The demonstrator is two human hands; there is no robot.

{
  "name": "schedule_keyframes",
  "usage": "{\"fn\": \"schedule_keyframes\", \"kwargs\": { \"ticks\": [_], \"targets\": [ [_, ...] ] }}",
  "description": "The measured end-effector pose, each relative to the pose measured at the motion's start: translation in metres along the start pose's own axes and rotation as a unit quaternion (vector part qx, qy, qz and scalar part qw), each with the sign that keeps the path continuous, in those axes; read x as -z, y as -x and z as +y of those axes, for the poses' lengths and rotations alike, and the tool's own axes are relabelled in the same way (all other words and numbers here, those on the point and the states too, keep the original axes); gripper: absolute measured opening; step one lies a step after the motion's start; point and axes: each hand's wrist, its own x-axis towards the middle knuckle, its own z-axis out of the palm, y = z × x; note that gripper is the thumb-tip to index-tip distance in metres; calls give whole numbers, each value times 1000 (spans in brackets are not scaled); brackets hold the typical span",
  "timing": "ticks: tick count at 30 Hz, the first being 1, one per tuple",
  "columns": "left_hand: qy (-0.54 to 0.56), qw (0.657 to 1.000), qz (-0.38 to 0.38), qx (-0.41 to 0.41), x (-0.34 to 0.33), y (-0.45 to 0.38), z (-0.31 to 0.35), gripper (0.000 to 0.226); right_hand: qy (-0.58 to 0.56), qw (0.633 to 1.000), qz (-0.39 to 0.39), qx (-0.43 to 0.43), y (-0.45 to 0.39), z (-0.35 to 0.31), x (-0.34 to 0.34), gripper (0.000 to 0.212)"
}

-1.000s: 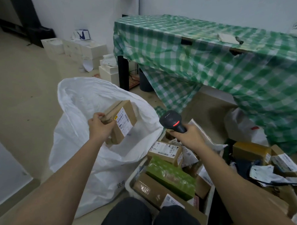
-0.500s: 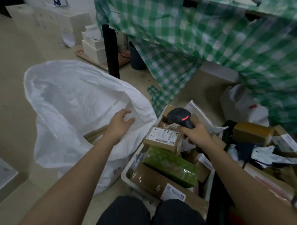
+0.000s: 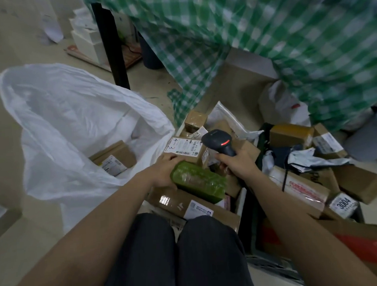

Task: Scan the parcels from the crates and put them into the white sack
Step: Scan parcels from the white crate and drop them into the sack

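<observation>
Hands, two: left [image 3: 163,173] grasping one green parcel [image 3: 199,181], right [image 3: 238,164] grasping one scanner [image 3: 219,141], one box [image 3: 113,158] in white sack [image 3: 59,114].

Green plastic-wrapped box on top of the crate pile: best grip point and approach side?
Grip the green plastic-wrapped box by its near-left short end, from the sack side, as the left hand does. It lies long and tilted atop cardboard parcels, and that end overhangs free.

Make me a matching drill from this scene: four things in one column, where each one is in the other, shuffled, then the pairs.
1. scanner
2. green parcel
3. brown box
4. checked cloth

A. inside the white sack
B. draped over the table
C. held in the right hand
D. under the left hand, on the crate pile

Pairs: 1-C, 2-D, 3-A, 4-B
</observation>
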Motion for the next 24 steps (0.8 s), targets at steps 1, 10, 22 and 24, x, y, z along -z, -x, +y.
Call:
{"fn": "schedule_keyframes", "kwargs": {
  "ticks": [1,10,22,24],
  "targets": [
    [-13,1000,15,-7,-1,-1,-2,102,-10,1000,-6,-4,2,0,0,16],
    [153,980,126,-15,34,17,11,85,-82,995,35,34,17,-13,23,15],
    [307,887,346,1,77,71,36,80,-146,975,147,74,36,-41,36,19],
    [204,909,362,-27,76,79,38,81,-144,973,170,66,34,-44,33,23]
  ]
}}
